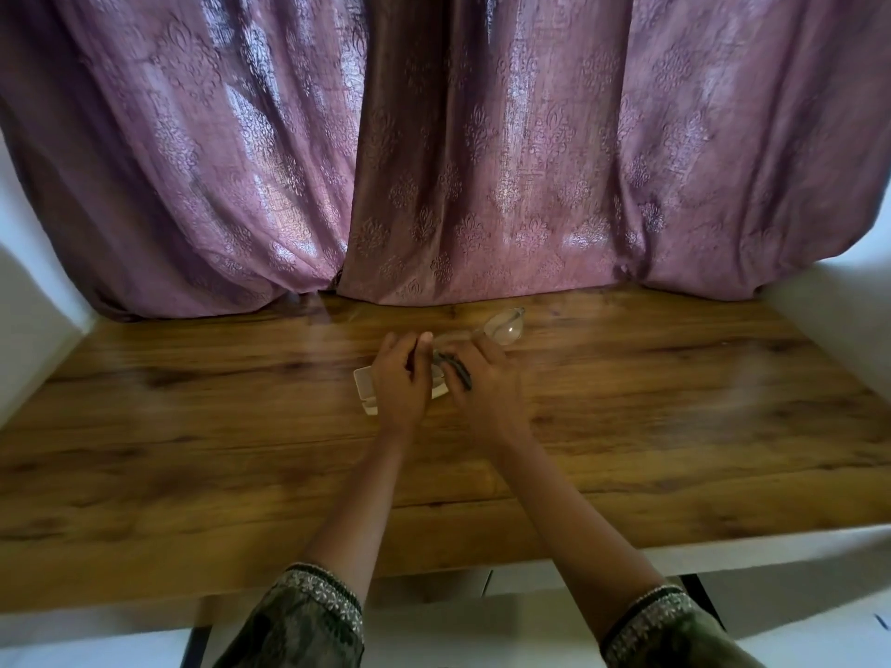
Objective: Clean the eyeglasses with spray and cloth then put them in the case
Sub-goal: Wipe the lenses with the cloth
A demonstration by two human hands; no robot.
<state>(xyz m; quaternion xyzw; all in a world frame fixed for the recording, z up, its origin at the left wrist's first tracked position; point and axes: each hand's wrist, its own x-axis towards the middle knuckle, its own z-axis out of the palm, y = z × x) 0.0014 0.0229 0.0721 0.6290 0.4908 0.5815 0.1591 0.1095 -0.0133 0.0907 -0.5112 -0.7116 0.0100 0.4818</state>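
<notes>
Though under hand (400, 378), case (362, 379) on table (193, 426)

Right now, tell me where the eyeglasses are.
In the head view, the eyeglasses are held by the left hand and right hand over the white case, centre of the table, just short of the curtain.

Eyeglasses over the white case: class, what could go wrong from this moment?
1. The right hand holds the eyeglasses by a dark temple, one lens jutting past the fingers; it might knock the wooden table.
2. The left hand partly covers the white case, so the glasses could miss it.
</notes>
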